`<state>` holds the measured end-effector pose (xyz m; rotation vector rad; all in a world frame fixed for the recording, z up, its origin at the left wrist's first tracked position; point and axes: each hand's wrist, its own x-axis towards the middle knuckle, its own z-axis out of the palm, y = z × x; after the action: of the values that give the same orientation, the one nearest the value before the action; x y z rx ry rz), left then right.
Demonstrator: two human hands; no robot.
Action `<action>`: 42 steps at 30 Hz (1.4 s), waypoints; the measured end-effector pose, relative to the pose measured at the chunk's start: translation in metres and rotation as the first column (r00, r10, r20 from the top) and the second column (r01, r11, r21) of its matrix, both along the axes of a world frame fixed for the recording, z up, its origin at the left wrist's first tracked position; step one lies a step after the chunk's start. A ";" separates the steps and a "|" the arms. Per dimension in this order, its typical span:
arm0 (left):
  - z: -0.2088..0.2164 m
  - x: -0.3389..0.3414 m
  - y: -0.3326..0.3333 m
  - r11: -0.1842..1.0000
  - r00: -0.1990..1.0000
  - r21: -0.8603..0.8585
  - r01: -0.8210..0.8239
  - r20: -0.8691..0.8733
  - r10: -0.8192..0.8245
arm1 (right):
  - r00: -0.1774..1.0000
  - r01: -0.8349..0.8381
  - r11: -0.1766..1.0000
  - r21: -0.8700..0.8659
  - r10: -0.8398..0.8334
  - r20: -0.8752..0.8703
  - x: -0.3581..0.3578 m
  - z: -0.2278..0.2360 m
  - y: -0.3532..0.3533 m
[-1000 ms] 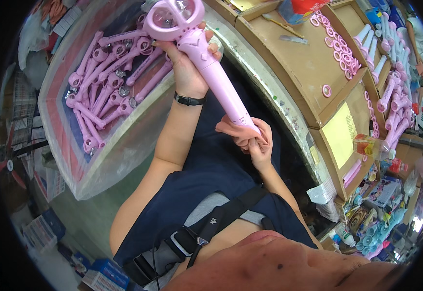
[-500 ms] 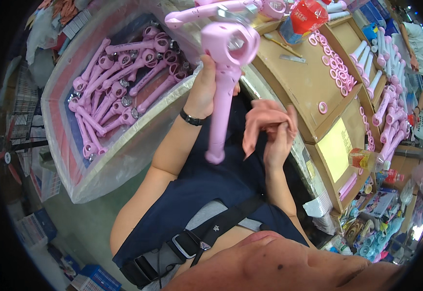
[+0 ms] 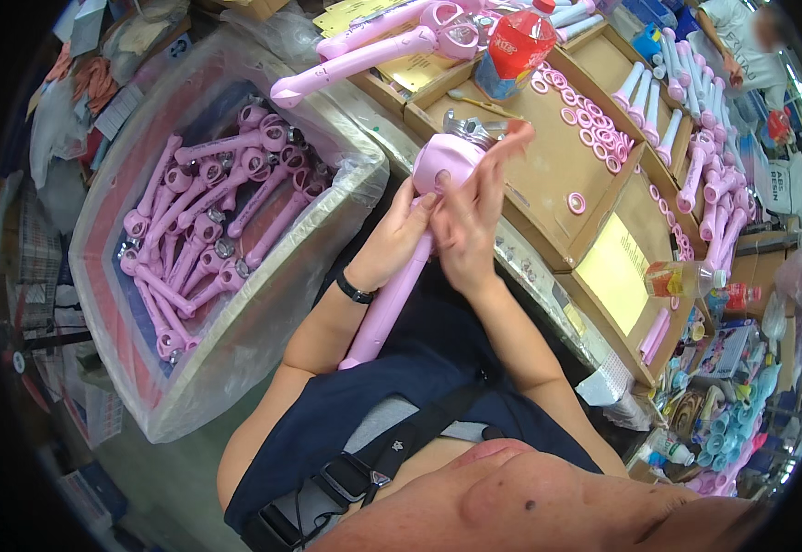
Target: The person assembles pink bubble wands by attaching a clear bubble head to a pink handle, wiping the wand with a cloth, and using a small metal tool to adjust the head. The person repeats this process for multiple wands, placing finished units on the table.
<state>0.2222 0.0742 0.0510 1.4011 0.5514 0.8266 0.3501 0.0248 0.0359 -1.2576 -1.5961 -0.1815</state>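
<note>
My left hand [image 3: 389, 247] is wrapped round the neck of a pink long-handled plastic piece [image 3: 384, 317]. Its rounded head points away from me, with a silver metal fitting [image 3: 467, 127] at the far end, and the handle slants back toward my lap. My right hand [image 3: 470, 241] has a salmon-coloured cloth [image 3: 509, 147] in its fingers, close against the side of the head. Motion smears the cloth and those fingertips. Whether the cloth touches the plastic is hard to make out.
Left of me, a plastic-lined tub [image 3: 244, 354] holds several similar pink pieces [image 3: 203, 230]. To the right are cardboard trays [image 3: 525, 198] with pink rings [image 3: 594, 129] and a yellow sheet [image 3: 611, 271]. A red-labelled bottle [image 3: 519, 51] stands behind; a person [image 3: 737, 46] is at far right.
The pink piece has turned and moved down, its handle now slanting toward my lap. My right hand with the cloth has come left and up to its head.
</note>
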 end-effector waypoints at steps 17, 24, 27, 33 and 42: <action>0.001 -0.005 -0.045 0.898 0.853 0.438 0.047 -0.485 0.193 | 0.977 0.188 0.976 -0.112 -0.174 0.122 0.029 0.041 -0.004; 0.021 -0.007 -0.051 0.827 0.843 0.561 -0.023 -0.434 0.318 | 0.819 0.127 0.992 0.027 -0.090 -0.566 -0.029 0.005 -0.020; 0.025 -0.008 -0.054 0.802 0.842 0.598 -0.013 -0.426 0.331 | 0.467 0.021 1.000 0.022 0.010 -0.884 -0.024 -0.004 -0.023; 0.022 -0.016 -0.045 0.940 0.977 0.267 0.211 -0.082 -0.196 | -0.048 -0.561 0.791 0.242 0.261 -0.964 0.040 0.020 -0.021; 0.025 -0.005 -0.059 0.883 0.956 0.457 0.108 -0.291 0.033 | -0.169 -0.609 0.683 0.403 0.385 -0.907 0.025 0.025 -0.011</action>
<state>0.2169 0.0154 0.0760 1.9989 0.5662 0.7539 0.3754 0.0139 0.0605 -0.3722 -0.6369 1.2148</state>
